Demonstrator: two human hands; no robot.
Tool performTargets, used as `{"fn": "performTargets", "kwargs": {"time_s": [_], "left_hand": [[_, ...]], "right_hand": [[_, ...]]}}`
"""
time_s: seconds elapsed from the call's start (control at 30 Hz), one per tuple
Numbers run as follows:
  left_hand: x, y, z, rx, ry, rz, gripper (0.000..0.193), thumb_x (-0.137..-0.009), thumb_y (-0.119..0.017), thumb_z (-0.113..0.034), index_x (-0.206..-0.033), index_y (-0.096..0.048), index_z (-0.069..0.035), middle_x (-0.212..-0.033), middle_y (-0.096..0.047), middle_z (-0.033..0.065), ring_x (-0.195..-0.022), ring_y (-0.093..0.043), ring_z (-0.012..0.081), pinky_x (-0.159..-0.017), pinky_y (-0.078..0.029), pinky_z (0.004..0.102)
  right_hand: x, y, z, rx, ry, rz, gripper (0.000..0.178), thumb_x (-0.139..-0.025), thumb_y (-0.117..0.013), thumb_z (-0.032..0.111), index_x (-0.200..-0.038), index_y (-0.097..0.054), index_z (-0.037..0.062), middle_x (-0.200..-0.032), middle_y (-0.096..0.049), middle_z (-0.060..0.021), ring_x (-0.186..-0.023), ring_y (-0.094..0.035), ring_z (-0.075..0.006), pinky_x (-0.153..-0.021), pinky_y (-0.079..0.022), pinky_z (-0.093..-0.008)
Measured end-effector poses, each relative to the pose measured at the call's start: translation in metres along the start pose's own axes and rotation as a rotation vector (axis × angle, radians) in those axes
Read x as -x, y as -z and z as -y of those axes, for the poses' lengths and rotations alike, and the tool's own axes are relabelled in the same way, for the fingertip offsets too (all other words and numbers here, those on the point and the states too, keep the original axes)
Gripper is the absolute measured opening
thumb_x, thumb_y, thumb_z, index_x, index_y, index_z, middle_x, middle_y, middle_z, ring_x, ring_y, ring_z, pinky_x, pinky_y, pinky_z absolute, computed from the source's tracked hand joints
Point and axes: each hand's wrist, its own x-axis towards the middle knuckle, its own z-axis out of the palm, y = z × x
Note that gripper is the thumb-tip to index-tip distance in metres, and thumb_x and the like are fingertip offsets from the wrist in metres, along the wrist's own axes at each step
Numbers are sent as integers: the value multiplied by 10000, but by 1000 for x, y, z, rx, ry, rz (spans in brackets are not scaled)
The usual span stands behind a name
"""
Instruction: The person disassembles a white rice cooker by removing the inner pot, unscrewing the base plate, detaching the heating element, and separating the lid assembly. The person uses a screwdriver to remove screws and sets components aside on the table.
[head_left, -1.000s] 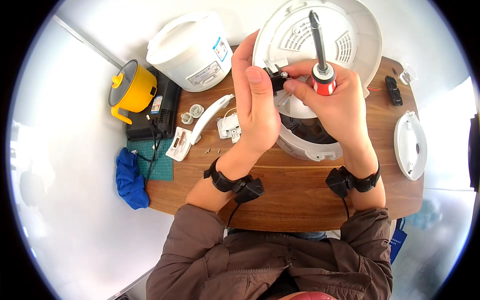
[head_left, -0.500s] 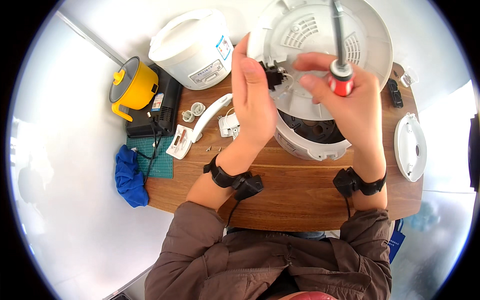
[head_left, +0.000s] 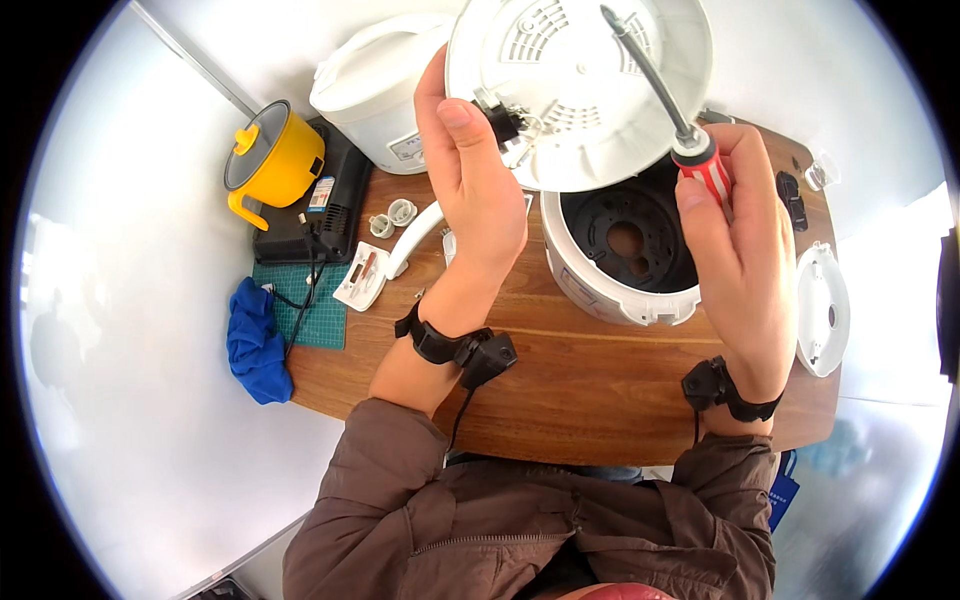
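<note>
A round white vented base cover (head_left: 585, 150) is held up and tilted by my left hand (head_left: 475, 195), whose fingers go behind its left edge. Close to my left thumb, a black socket piece (head_left: 497, 115) with thin wires sits at the cover's edge. My right hand (head_left: 745, 265) is closed round a screwdriver (head_left: 702, 165) with a red and white handle, its shaft pointing up and left in front of the cover. Below the cover stands the white appliance body (head_left: 590, 290), with its dark, round-holed interior showing.
A white rice cooker (head_left: 370, 100) stands behind, left of the cover. Further left, a yellow pot (head_left: 275, 165) sits on a black appliance (head_left: 330, 215) by a green mat (head_left: 320, 325) and blue cloth (head_left: 257, 345). A white handle part (head_left: 415, 240) and oval white lid (head_left: 823, 310) lie aside.
The cover has moved up and left, exposing more of the body's interior. My right hand has drawn back toward me and right, and the screwdriver now leans left.
</note>
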Motion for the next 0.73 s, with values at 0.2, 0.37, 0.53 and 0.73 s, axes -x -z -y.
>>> {"fn": "performTargets", "kwargs": {"time_s": [0.2,0.37,0.53,0.73], "left_hand": [[-16,22,-5,-176,-134,7,685,-1090,-450,-520,-1464,-456,54,-1416,-581,138,-1285,-579,208,-1090,-466,346],[-29,43,-7,-212,-202,63,629,-1108,-437,-477,-1440,-472,56,-1391,-590,140,-1255,-586,189,-1066,-465,325],[-35,44,-10,-315,-256,34,652,-1065,-539,-488,-1404,-461,64,-1330,-619,145,-1164,-619,251,-1016,-486,343],[-37,54,-10,-515,-503,123,587,-1082,-509,-480,-1371,-457,29,-1269,-603,127,-1173,-578,158,-1006,-449,276]], "right_hand": [[-9,9,1,194,144,35,337,-891,-735,129,-1223,-721,72,-954,-654,-71,-856,-603,-200,-819,-497,-306],[-10,19,-5,334,210,13,435,-825,-742,-29,-1249,-696,57,-1010,-629,-75,-937,-595,-205,-867,-486,-300],[-4,29,-10,-5,235,-40,410,-797,-732,-98,-1166,-593,14,-1004,-626,-101,-935,-643,-175,-890,-518,-297],[-10,38,-26,-173,503,-196,512,-781,-831,-58,-1223,-579,-2,-1199,-669,-189,-1095,-678,-227,-916,-606,-341]]}}
